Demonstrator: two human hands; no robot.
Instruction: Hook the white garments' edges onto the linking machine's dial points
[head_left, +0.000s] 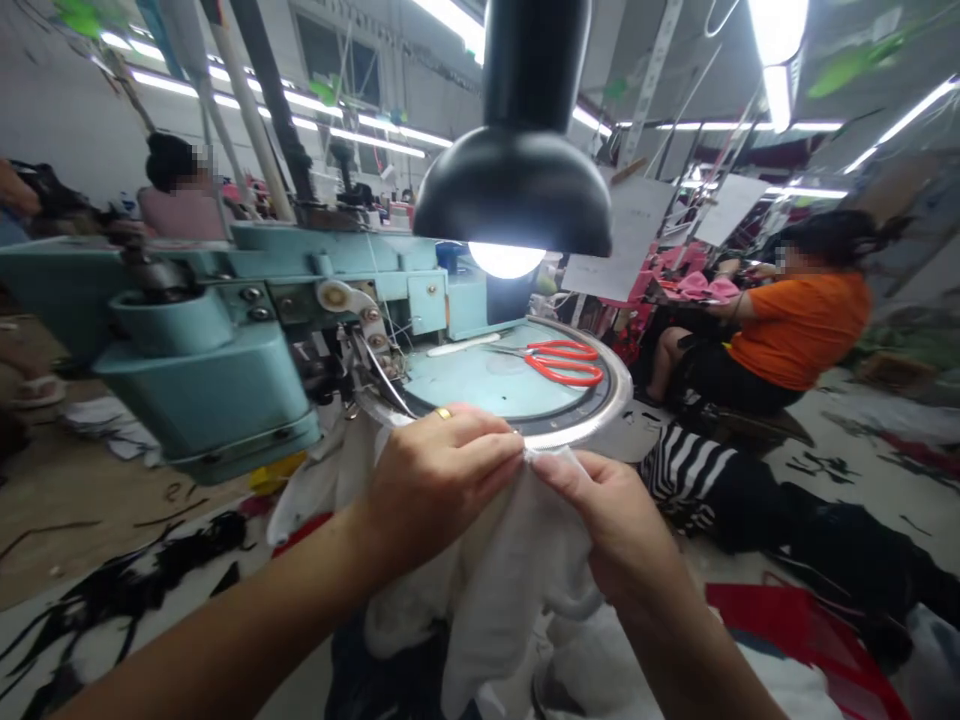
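White knit fabric point(495, 590) hangs down from the front rim of a round dial point(551, 432), part of a light-blue linking machine point(202, 385). My left hand point(442, 465), with a ring on one finger, pinches the fabric's upper edge at the toothed rim. Close beside it, my right hand point(611, 505) grips the same edge between thumb and fingers. The fingertips of both hands nearly meet at the rim. Red-handled scissors point(562, 362) lie on the dial's flat plate, next to a thin white strip point(463, 346).
A black lamp point(517, 185) hangs low over the dial. At right, a person in an orange top point(806, 300) sits near pink fabric point(701, 285). Striped black-and-white cloth point(690, 465) and a red item point(795, 625) lie lower right. Dark scraps point(127, 580) litter the left floor.
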